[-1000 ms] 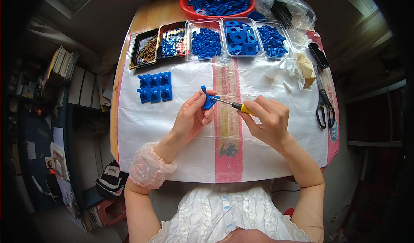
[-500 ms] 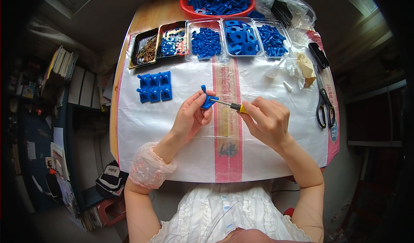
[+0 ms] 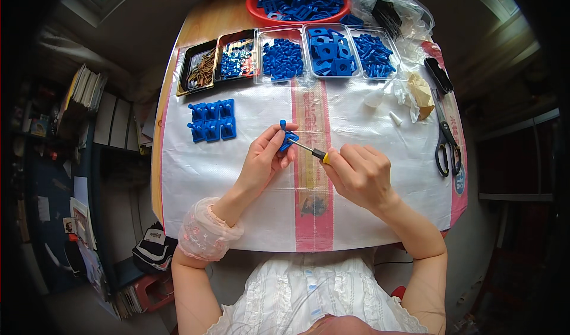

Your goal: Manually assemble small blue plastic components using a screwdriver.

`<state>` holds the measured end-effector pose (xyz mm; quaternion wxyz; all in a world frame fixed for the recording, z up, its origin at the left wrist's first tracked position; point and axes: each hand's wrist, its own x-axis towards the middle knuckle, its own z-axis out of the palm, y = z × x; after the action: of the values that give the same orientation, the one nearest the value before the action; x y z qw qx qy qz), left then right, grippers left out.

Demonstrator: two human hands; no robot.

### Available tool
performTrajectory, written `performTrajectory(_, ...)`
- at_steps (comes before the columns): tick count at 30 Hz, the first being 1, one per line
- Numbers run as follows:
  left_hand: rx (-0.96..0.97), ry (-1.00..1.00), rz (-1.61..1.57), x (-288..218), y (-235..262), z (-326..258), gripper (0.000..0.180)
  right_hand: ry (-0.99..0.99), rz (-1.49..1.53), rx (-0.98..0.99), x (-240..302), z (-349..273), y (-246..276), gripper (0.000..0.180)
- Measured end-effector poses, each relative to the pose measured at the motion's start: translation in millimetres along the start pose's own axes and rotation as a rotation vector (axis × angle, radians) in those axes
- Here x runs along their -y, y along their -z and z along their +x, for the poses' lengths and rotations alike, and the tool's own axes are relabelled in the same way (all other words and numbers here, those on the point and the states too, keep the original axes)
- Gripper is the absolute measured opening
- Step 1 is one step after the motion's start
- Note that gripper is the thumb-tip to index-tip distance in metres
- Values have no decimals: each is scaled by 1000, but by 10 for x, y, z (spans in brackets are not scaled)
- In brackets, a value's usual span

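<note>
At the far left of the white sheet [image 3: 196,174] six finished blue pieces [image 3: 212,121] lie in two neat rows, so we judge that a small batch is already done. Above them stands a line of trays: a dark tray of brown screws [image 3: 198,69], one of small mixed bits [image 3: 236,56], then three clear trays of blue parts [image 3: 325,52], and behind them a red bowl [image 3: 255,8] heaped with more blue pieces. With so much stock unused, we reckon most of the work is left. Near the middle, our left hand [image 3: 261,160] pinches a small blue part [image 3: 287,139] between thumb and fingertips, held just above the sheet. A screwdriver [image 3: 309,149] meets that part from the right, its yellow collar showing at our right hand [image 3: 359,174], which is curled tight about the handle. Whether the screw is fully seated we cannot tell. Farther right lie a crumpled wrapper [image 3: 418,91] and black scissors [image 3: 446,145], well apart from both hands.
</note>
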<state>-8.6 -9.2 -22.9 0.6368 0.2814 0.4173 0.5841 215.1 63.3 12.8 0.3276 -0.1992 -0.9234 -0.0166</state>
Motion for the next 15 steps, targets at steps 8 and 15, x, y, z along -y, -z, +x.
performTrajectory(8, 4, -62, 136, 69, 15, -24, 36, -199, 153, 98, 127, -52, -44, 18)
performTrajectory(15, -25, -103, 206, 95, -39, -32, 38, -341, 241, 140, 182, -53, -63, 24)
